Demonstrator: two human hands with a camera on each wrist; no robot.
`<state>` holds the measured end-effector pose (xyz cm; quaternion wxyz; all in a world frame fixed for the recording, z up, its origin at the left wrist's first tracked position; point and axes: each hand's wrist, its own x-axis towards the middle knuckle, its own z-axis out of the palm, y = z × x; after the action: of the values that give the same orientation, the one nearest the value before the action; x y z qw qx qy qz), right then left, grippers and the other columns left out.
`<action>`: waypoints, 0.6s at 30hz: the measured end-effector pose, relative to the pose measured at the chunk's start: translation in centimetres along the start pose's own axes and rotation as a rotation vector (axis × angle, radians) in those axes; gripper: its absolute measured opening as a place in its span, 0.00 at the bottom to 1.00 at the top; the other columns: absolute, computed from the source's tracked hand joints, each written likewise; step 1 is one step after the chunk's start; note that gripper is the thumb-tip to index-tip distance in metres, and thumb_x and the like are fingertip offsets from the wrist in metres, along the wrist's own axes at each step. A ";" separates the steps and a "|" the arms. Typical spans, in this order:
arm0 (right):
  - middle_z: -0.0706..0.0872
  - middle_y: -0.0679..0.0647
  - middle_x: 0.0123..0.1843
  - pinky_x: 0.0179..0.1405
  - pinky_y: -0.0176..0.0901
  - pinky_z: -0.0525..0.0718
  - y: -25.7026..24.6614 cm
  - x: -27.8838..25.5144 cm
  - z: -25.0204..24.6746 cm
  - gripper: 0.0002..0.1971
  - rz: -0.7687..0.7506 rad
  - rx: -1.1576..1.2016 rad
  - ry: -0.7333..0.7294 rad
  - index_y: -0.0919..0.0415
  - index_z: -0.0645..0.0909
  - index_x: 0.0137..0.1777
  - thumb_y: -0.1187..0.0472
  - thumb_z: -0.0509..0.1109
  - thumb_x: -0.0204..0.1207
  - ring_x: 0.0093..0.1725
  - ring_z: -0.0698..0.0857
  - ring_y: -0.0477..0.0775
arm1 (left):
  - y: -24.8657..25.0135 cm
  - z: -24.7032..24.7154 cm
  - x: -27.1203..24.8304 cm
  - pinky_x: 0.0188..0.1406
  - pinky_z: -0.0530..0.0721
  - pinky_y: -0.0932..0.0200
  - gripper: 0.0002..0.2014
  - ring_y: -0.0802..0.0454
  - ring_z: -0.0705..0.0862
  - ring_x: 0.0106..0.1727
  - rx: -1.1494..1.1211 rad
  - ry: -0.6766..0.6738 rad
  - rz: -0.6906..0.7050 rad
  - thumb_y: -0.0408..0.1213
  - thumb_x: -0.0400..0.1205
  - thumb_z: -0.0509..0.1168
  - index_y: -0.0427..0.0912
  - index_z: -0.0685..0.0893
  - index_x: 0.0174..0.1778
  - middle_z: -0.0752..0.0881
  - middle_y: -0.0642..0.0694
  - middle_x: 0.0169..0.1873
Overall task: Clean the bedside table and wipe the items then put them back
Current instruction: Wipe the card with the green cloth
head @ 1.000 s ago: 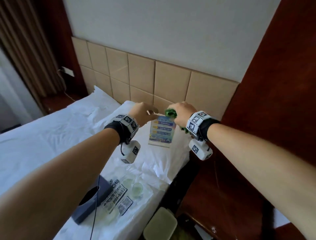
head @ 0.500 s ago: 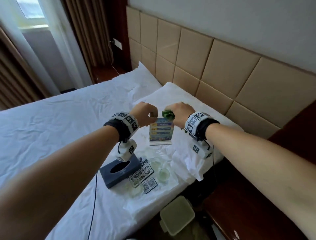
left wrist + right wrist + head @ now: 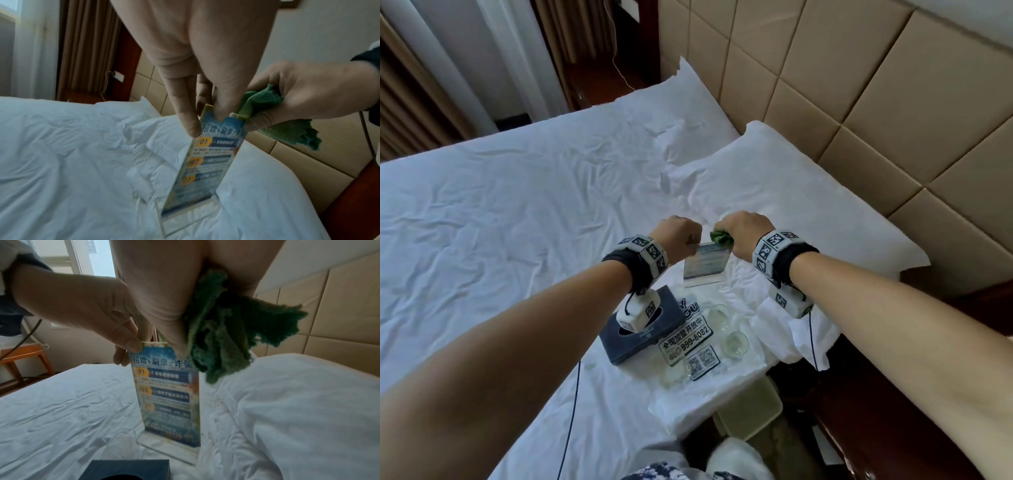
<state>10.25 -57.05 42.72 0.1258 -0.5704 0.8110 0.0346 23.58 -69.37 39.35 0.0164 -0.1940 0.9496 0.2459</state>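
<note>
A clear acrylic sign stand (image 3: 705, 265) (image 3: 203, 164) (image 3: 170, 394) with a blue and orange printed card hangs upright just above the white bed. My left hand (image 3: 677, 236) (image 3: 197, 116) (image 3: 127, 344) pinches its top left corner. My right hand (image 3: 743, 233) (image 3: 255, 120) (image 3: 180, 344) grips a crumpled green cloth (image 3: 720, 237) (image 3: 287, 129) (image 3: 222, 340) and holds it against the stand's top right edge. On the sheet below lie a dark blue tissue box (image 3: 643, 330) (image 3: 125, 469), a flat sign with a phone number and QR code (image 3: 690, 342) and two small glass cups (image 3: 736, 342).
A white pillow (image 3: 791, 202) lies against the padded beige headboard (image 3: 876, 113). At the lower right is the dark red wooden bedside table (image 3: 893, 411), with a pale green lidded bin (image 3: 748, 407) on the floor beside the bed. Curtains and a window stand at the far left.
The head view has swung left and down, so more of the bed and the items on it show. Both hands stay on the top of the sign stand, lower over the bed.
</note>
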 end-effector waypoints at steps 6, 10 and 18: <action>0.86 0.47 0.55 0.49 0.46 0.79 1.0 4.5 5.0 0.17 -0.068 -0.011 -0.068 0.47 0.85 0.57 0.68 0.66 0.75 0.57 0.82 0.57 | -3.9 4.4 2.8 0.43 0.86 0.49 0.03 0.42 0.85 0.39 -0.055 -0.120 -0.096 0.30 0.74 0.69 0.40 0.85 0.36 0.87 0.43 0.32; 0.86 0.47 0.54 0.46 0.44 0.77 2.0 7.1 8.7 0.18 -0.098 0.003 -0.126 0.47 0.84 0.59 0.68 0.67 0.75 0.57 0.82 0.56 | -6.4 7.7 4.9 0.41 0.86 0.50 0.05 0.42 0.85 0.39 -0.059 -0.189 -0.152 0.31 0.73 0.69 0.45 0.83 0.35 0.86 0.45 0.34; 0.85 0.49 0.53 0.50 0.50 0.81 3.6 11.9 16.1 0.15 -0.149 0.014 -0.251 0.49 0.84 0.58 0.67 0.68 0.75 0.58 0.81 0.57 | -10.4 14.3 7.9 0.40 0.82 0.54 0.04 0.43 0.84 0.42 -0.036 -0.305 -0.230 0.30 0.75 0.67 0.40 0.86 0.41 0.88 0.43 0.39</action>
<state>5.71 -63.53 23.99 0.2325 -0.6193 0.7445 0.0904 19.31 -73.75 21.00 0.1847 -0.2620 0.9031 0.2857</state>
